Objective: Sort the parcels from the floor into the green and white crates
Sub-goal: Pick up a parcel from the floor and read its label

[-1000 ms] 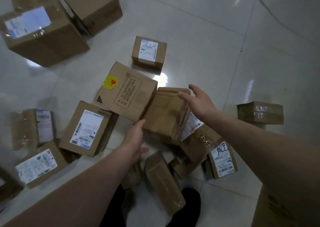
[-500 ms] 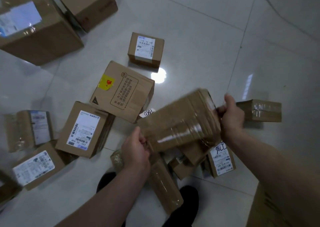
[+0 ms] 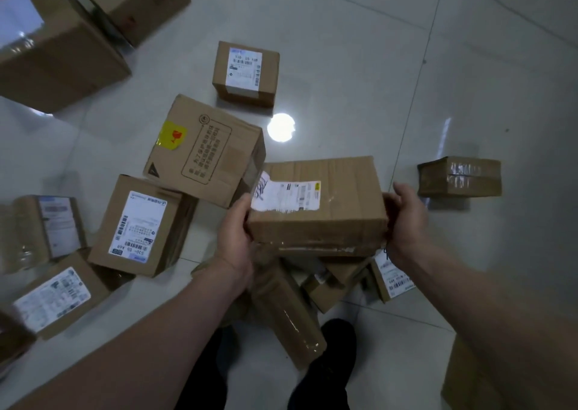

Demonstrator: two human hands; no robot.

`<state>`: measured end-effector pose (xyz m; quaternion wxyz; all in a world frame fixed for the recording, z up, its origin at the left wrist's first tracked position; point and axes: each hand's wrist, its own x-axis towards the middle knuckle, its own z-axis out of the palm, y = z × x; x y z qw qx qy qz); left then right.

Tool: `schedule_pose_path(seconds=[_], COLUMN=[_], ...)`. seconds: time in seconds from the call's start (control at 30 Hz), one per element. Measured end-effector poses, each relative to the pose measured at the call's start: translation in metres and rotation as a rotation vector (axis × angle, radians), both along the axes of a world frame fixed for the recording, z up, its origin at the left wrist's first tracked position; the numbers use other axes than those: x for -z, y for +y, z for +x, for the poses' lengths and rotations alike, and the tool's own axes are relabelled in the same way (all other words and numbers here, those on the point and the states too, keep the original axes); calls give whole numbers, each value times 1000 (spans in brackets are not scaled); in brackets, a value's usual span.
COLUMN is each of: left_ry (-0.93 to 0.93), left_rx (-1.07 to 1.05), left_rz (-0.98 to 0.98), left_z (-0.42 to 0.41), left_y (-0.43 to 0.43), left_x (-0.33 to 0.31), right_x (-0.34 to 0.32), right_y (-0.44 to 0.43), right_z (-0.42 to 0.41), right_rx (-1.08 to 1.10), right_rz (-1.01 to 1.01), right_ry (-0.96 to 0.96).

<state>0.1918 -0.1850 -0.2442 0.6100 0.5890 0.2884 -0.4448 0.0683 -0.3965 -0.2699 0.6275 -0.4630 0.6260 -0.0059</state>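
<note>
most fingers of both hands are hidden behind the parcel (image 3: 328,209); mainly thumbs and backs of hands show. the left hand (image 3: 234,237) clamps the parcel's left end, its thumb up beside the torn white label (image 3: 286,195). the right hand (image 3: 406,222) clamps the right end, its thumb on the top edge. both forearms reach forward and down.

the parcel sits roughly level between the two hands, label side up. it partly covers a heap of small taped boxes (image 3: 291,309); whether it touches them cannot be told. the label's print is too blurred to read.

just left of the parcel lies a box with a yellow sticker (image 3: 203,150). beyond the parcel is a small labelled box (image 3: 245,73), and right of it a taped box (image 3: 459,176), all on the pale floor (image 3: 344,65).
</note>
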Motion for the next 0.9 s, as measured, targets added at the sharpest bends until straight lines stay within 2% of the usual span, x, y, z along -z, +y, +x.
schedule_pose_path(seconds=[0.13,0.23,0.33,0.4,0.6,0.9], left_ry=[131,46,-92,-148,-147,-218], left_rx=[241,352,328,291,150,207], left_rz=[32,167,332,371,202,-86], left_z=[-3,-8,-13,-11,11,43], left_y=[13,14,12,12,5,-37], left_x=[13,22,12,-12,-131,-388], right_x=[1,4,-10,-30,-140,-403], right_y=[11,21,29,31,26,5], right_z=[-18,-14,-12,-12,4,7], right_rx=[-199,-203,-102,-60,40,134], right_rz=[52,43,33,11,-24,-162], right_ry=[62,42,64,33,-77,-259])
